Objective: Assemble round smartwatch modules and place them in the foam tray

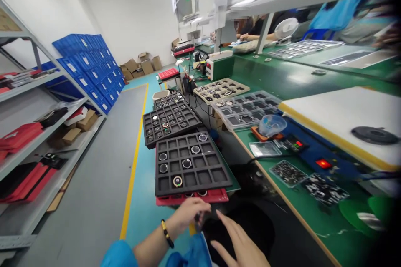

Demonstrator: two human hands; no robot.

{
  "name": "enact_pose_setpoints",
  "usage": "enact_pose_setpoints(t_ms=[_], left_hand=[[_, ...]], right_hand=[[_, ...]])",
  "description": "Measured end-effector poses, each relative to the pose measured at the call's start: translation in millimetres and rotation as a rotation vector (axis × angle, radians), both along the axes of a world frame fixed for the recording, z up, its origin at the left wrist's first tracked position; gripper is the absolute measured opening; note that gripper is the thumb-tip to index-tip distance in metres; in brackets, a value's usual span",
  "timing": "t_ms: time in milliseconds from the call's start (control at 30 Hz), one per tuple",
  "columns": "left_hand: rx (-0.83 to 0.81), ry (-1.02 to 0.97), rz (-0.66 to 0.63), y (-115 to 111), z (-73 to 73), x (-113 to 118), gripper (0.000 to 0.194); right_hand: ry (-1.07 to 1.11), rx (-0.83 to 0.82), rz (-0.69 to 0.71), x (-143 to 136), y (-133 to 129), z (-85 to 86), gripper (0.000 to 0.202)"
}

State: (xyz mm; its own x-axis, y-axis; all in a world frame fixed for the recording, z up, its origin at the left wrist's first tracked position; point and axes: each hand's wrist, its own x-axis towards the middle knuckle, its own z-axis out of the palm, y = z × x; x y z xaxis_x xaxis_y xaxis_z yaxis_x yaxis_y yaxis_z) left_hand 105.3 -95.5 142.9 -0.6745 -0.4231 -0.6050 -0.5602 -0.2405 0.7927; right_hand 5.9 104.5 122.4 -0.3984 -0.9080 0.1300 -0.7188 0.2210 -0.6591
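My left hand, with a beaded bracelet at the wrist, is bent with its fingers curled together just in front of the trays. Something small and dark shows at its fingertips, too unclear to name. Beside it, my right hand has its fingers stretched and apart, holding nothing. Nearest to both hands is a black compartment tray with several round watch-like pieces, one of them a gold-rimmed piece. A red tray lies under it, its front edge showing with round pieces inside.
More black trays stand behind. On the green workbench at right are a clear tray, a plastic cup, piles of small parts and a blue-sided machine with a white top. Shelving lines the left; co-workers sit across the bench.
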Motion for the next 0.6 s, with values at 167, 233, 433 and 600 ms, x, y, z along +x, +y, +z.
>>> enact_pose_setpoints(t_ms=[167, 233, 433, 600], left_hand=[[-0.547, -0.099, 0.178, -61.6, -0.3, 27.8, 0.023], [-0.702, -0.135, 0.168, -73.2, -1.8, 33.3, 0.027], [-0.911, -0.276, 0.038, -73.7, -13.5, 22.2, 0.030], [-0.941, -0.326, -0.042, -70.6, -17.3, 21.9, 0.039]], right_hand=[[-0.110, 0.158, -0.033, -9.0, -16.7, -7.6, 0.057], [-0.132, 0.196, -0.011, -10.1, -24.4, -13.0, 0.058], [-0.170, 0.258, 0.088, -10.1, -44.9, -17.6, 0.053], [-0.207, 0.360, 0.140, -5.1, -51.3, -2.2, 0.051]])
